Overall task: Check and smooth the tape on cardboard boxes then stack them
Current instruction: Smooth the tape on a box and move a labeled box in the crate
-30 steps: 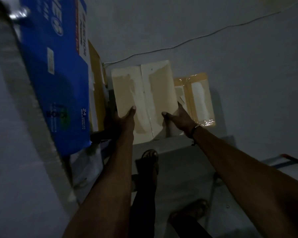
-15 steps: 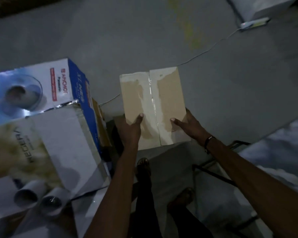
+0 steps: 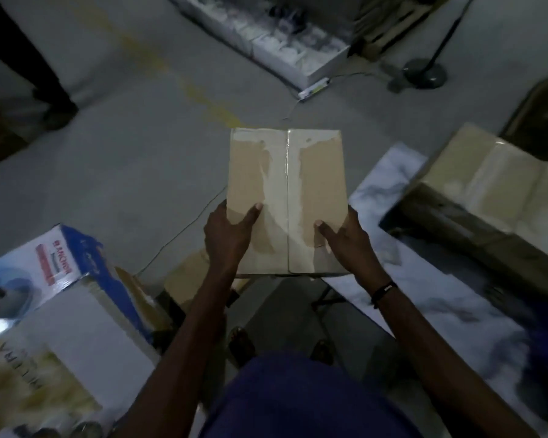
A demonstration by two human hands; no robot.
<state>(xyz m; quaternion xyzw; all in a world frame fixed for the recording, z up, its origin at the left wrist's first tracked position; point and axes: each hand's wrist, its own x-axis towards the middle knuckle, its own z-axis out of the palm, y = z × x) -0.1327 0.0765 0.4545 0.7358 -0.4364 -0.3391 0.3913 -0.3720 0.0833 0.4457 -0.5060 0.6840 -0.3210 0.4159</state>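
Dim storeroom floor (image 3: 133,172) under me, taped cardboard box (image 3: 317,184) held out in front at waist height.

Both hands clamp its near end: left hand (image 3: 227,238) and right hand (image 3: 345,240) each with thumb on top, fingers curled under the sides. With only that end gripped, I judge the far end could dip and slip free; glossy tape (image 3: 287,200) gives my thumbs little purchase.

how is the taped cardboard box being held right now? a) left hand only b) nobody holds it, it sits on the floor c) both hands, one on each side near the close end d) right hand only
c: the left hand and right hand each grip a side of the cardboard box at its near end, thumbs on top, either side of the tape along the centre seam.
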